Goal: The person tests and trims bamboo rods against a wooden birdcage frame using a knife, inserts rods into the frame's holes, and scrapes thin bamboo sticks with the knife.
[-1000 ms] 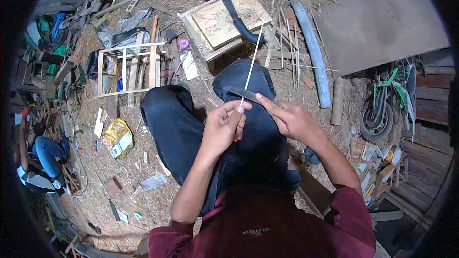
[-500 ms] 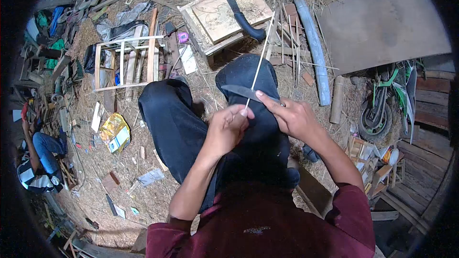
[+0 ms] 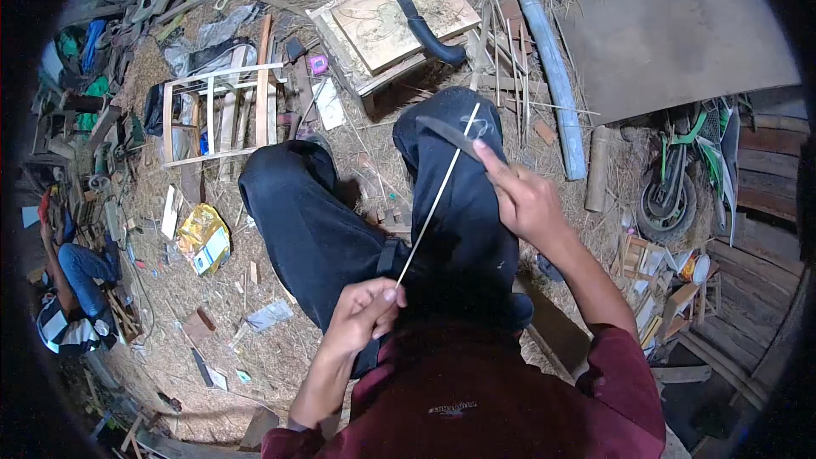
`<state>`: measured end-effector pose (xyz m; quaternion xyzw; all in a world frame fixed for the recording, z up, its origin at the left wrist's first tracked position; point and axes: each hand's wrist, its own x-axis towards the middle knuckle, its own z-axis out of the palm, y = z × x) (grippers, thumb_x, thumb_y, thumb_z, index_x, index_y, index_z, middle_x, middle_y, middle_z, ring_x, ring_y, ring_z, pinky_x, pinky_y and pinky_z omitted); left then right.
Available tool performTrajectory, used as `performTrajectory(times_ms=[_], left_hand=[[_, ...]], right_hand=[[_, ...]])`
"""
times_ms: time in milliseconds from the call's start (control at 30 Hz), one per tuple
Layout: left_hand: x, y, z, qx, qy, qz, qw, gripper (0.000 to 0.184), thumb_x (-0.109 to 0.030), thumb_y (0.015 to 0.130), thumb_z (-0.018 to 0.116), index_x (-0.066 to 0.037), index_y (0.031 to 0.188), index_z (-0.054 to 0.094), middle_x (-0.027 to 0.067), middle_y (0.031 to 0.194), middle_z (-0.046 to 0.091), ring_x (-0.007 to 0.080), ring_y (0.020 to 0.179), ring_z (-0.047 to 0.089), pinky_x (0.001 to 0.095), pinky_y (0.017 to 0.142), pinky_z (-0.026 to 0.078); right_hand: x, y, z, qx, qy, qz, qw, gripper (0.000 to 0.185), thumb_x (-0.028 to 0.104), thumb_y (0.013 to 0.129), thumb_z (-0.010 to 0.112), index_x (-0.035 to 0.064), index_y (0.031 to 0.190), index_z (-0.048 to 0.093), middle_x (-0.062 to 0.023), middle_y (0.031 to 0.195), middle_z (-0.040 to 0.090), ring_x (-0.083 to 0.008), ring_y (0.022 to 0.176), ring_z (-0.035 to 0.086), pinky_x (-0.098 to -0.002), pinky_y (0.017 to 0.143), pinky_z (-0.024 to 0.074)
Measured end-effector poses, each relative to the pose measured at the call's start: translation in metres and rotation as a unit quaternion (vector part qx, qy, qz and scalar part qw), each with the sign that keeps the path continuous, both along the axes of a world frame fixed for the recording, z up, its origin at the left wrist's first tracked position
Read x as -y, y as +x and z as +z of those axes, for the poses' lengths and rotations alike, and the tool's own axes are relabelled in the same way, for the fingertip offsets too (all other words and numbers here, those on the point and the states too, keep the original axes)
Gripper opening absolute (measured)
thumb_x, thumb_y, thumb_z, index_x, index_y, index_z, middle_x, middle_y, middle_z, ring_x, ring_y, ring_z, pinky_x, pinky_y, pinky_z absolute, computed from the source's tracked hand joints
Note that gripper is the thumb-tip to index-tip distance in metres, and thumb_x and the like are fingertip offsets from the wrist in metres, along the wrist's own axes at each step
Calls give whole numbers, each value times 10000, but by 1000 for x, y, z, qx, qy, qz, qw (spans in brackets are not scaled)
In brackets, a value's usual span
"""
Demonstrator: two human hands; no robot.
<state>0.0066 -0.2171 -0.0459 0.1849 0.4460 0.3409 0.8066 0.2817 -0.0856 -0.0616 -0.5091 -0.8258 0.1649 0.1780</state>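
Note:
My left hand [image 3: 368,313] pinches the lower end of a thin pale strip of wood or bamboo [image 3: 436,197], close to my waist. The strip slants up and to the right across my right thigh. In my right hand [image 3: 529,201] is a knife [image 3: 448,132], its blade pointing left with the index finger laid along its back. The blade crosses the strip near its upper end, by my right knee. A pale curl, perhaps a shaving, shows on the knee beside the strip's tip.
Ahead stands a low wooden block [image 3: 399,21] with a dark-handled machete [image 3: 414,17] on it. A small wooden frame [image 3: 223,110] lies left, near a yellow packet [image 3: 204,238]. A grey pole [image 3: 551,76] and a large board [image 3: 684,38] are right. Another person [image 3: 81,276] sits far left.
My left hand has drawn the strip down toward my waist, away from the knife. The knife has moved slightly up and right, and the strip's tip now lies near the blade.

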Motion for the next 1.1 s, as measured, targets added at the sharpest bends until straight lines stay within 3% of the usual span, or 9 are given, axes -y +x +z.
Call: performTrajectory(times_ms=[167,267,300,400,533,600,767,967,1100], left_hand=[[-18,-1,0,-9,33,-19,999,296,-261,1011,489,1,902,574,-45,565,382,43,446,337,205,425,275],[-58,23,-7,-14,49,26,998,262,-247,990,507,-16,889,578,-52,557,375,48,424,321,209,406,252],[-75,33,-6,-36,57,31,997,245,-238,981,511,-23,884,577,-54,550,368,50,410,311,211,393,237],[-116,52,-6,10,29,41,999,210,-217,974,508,-27,912,575,-59,558,365,57,414,305,227,398,237],[-125,54,-12,8,48,21,999,211,-234,974,513,-42,913,575,-65,566,359,50,439,294,228,419,202],[-117,50,-15,41,66,17,997,212,-240,973,520,-45,910,573,-66,566,353,49,446,289,228,425,190],[-103,55,-10,-47,57,40,996,229,-223,977,537,-42,857,610,-64,591,421,37,493,334,215,472,236],[-110,67,-21,-260,218,22,940,222,-148,994,516,-15,862,635,-50,649,490,38,560,412,210,507,285],[-98,59,-13,-195,186,14,963,252,-195,1014,495,-10,889,611,-36,621,472,38,544,426,200,490,309]], right_hand=[[-8,-9,8,-151,-15,-50,987,544,61,875,578,178,1399,494,-169,804,663,-301,584,624,-406,531,516],[-7,-10,11,-128,7,64,990,533,88,883,577,227,1392,504,-149,734,635,-291,560,612,-395,522,520],[-3,-8,14,-41,-31,95,994,531,124,893,572,299,1388,500,-130,668,591,-290,545,604,-391,505,516],[-4,-11,23,-4,-59,109,992,555,145,888,574,358,1392,481,-116,621,538,-300,533,592,-407,491,501],[-10,-4,19,36,-48,94,994,590,151,869,585,350,1409,459,-122,608,519,-322,536,580,-420,493,488],[-16,-3,9,-7,-29,72,997,574,151,876,581,339,1406,467,-127,615,527,-321,533,574,-423,498,487],[-17,0,6,-4,-30,99,995,580,135,873,583,336,1405,469,-116,618,539,-313,532,578,-419,498,497],[-10,-10,24,53,-32,125,990,622,131,848,604,349,1412,456,-104,636,537,-306,510,578,-399,484,509],[-3,-10,18,81,-13,104,991,637,121,840,601,356,1413,452,-115,644,539,-319,510,581,-413,483,513]])
